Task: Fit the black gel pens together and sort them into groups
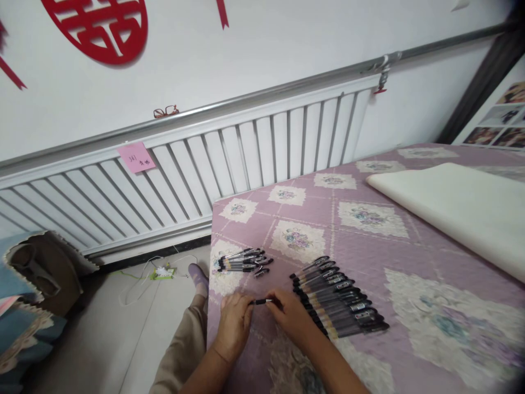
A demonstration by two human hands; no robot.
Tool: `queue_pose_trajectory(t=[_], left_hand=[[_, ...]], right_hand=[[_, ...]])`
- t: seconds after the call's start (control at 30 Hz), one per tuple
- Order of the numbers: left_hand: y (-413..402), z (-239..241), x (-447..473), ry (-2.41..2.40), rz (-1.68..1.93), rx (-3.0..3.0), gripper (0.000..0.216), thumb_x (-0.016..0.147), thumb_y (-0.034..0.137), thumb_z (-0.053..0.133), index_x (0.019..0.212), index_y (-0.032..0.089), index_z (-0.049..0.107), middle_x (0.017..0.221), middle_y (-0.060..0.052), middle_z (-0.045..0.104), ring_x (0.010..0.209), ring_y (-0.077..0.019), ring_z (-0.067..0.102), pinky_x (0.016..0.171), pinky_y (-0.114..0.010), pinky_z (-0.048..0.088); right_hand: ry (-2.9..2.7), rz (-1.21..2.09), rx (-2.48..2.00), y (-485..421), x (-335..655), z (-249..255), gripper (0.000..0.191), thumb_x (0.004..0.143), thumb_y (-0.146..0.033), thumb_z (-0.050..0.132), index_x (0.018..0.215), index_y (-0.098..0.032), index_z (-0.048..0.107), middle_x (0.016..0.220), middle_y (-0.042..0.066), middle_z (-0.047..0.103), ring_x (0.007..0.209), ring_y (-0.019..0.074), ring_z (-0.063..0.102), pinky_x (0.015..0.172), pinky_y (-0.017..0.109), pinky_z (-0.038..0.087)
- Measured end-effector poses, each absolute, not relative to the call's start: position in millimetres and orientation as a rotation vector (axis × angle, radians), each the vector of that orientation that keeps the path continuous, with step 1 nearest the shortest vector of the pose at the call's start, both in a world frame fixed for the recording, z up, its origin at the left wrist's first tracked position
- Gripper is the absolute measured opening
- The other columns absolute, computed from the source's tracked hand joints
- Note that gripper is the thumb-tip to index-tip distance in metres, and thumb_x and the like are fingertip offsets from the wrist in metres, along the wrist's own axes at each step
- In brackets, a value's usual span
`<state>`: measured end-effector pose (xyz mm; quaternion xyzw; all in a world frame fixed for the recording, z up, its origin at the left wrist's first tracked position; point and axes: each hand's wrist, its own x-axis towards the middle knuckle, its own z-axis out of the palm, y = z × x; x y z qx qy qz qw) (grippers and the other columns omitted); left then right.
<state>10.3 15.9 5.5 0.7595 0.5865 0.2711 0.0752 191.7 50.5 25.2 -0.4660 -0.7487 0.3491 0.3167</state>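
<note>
A black-ended pen [259, 302] spans the gap between my two hands, low over the mattress. Its left end is in the closed fingers of my left hand [235, 317]. My right hand [289, 313] pinches the other end, and its fingertips hide the tip. Just beyond my hands lies a small bunch of pens [241, 261], with a short dark piece like a pen cap [261, 272] beside it. To the right of my right hand, a larger row of capped pens [338, 298] lies side by side, caps pointing right.
The purple quilted bedcover [303, 197] has floral patches. A folded cream sheet [459, 202] lies at the right. Beyond the bed is a white radiator [262, 153] with a pink note [136, 157]. A power strip [163, 272] with cords sits on the floor near a blue-covered chair [28, 284].
</note>
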Motion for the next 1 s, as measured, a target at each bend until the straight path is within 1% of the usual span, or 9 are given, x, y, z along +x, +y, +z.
queue_pose_trajectory(t=[0.1, 0.27, 0.37, 0.43, 0.57, 0.7, 0.73, 0.87, 1.0], left_hand=[[15.6, 6.6, 10.7, 1.764, 0.814, 2.277, 0.023, 0.090, 0.019, 0.040, 0.099, 0.023, 0.061, 0.091, -0.004, 0.063, 0.089, -0.0227, 0.055, 0.082, -0.040, 0.038], [15.4, 7.7, 11.2, 1.783, 0.824, 2.269, 0.022, 0.089, 0.019, 0.042, 0.098, 0.023, 0.061, 0.090, -0.004, 0.063, 0.089, -0.0226, 0.055, 0.082, -0.040, 0.038], [15.6, 8.4, 11.3, 1.780, 0.829, 2.274, 0.022, 0.089, 0.018, 0.042, 0.098, 0.023, 0.061, 0.090, -0.004, 0.063, 0.089, -0.0225, 0.056, 0.083, -0.040, 0.038], [15.7, 8.6, 11.1, 1.777, 0.834, 2.272, 0.022, 0.089, 0.018, 0.043, 0.099, 0.024, 0.062, 0.091, -0.004, 0.063, 0.090, -0.0224, 0.056, 0.082, -0.040, 0.039], [15.6, 8.5, 10.9, 1.768, 0.854, 2.269, 0.023, 0.089, 0.018, 0.043, 0.100, 0.023, 0.062, 0.092, -0.004, 0.064, 0.090, -0.0219, 0.056, 0.083, -0.040, 0.039], [15.6, 9.1, 11.2, 1.778, 0.852, 2.252, 0.024, 0.089, 0.019, 0.041, 0.098, 0.023, 0.062, 0.091, -0.004, 0.064, 0.090, -0.0220, 0.056, 0.084, -0.040, 0.040], [15.6, 9.3, 11.3, 1.782, 0.851, 2.247, 0.024, 0.088, 0.019, 0.041, 0.098, 0.023, 0.063, 0.091, -0.004, 0.064, 0.090, -0.0222, 0.056, 0.084, -0.040, 0.040], [16.2, 9.6, 11.4, 1.790, 0.847, 2.246, 0.024, 0.088, 0.019, 0.043, 0.099, 0.023, 0.063, 0.091, -0.005, 0.064, 0.090, -0.0225, 0.057, 0.083, -0.040, 0.041], [17.1, 7.7, 10.5, 1.785, 0.855, 2.262, 0.024, 0.086, 0.018, 0.044, 0.098, 0.023, 0.064, 0.091, -0.004, 0.064, 0.090, -0.0221, 0.057, 0.083, -0.039, 0.041]], right_hand=[[-2.002, 0.912, -1.238, 50.7, 191.6, 25.5, 0.024, 0.086, -0.031, 0.043, 0.075, -0.019, 0.061, 0.077, 0.005, 0.066, 0.075, 0.0195, 0.059, 0.069, 0.030, 0.042], [-1.946, 0.921, -1.236, 51.5, 191.2, 23.7, 0.017, 0.083, -0.029, 0.049, 0.088, -0.019, 0.062, 0.086, 0.005, 0.068, 0.080, 0.0192, 0.060, 0.072, 0.030, 0.043], [-1.995, 0.881, -1.271, 51.9, 190.8, 23.2, 0.027, 0.087, -0.032, 0.042, 0.073, -0.019, 0.061, 0.074, 0.004, 0.066, 0.072, 0.0190, 0.059, 0.067, 0.029, 0.042], [-1.991, 0.877, -1.267, 51.8, 190.7, 24.2, 0.033, 0.090, -0.034, 0.037, 0.072, -0.019, 0.060, 0.073, 0.005, 0.065, 0.071, 0.0190, 0.059, 0.067, 0.030, 0.042], [-1.943, 0.905, -1.222, 51.3, 190.7, 25.5, 0.021, 0.085, -0.031, 0.046, 0.087, -0.019, 0.063, 0.086, 0.005, 0.068, 0.081, 0.0191, 0.060, 0.073, 0.029, 0.043], [-1.995, 0.850, -1.296, 52.0, 190.7, 23.8, 0.033, 0.089, -0.035, 0.039, 0.069, -0.019, 0.060, 0.071, 0.005, 0.065, 0.070, 0.0189, 0.058, 0.066, 0.030, 0.042], [-1.990, 0.849, -1.293, 52.2, 190.7, 23.4, 0.033, 0.089, -0.035, 0.038, 0.071, -0.019, 0.061, 0.072, 0.005, 0.066, 0.070, 0.0190, 0.058, 0.066, 0.030, 0.042], [-1.957, 0.897, -1.233, 52.0, 190.2, 23.1, 0.018, 0.084, -0.030, 0.048, 0.087, -0.020, 0.063, 0.085, 0.005, 0.068, 0.080, 0.0192, 0.060, 0.072, 0.029, 0.043], [-2.013, 0.881, -1.280, 50.4, 189.5, 22.9, 0.026, 0.088, -0.032, 0.042, 0.076, -0.021, 0.062, 0.078, 0.004, 0.067, 0.076, 0.0197, 0.060, 0.069, 0.030, 0.043]])
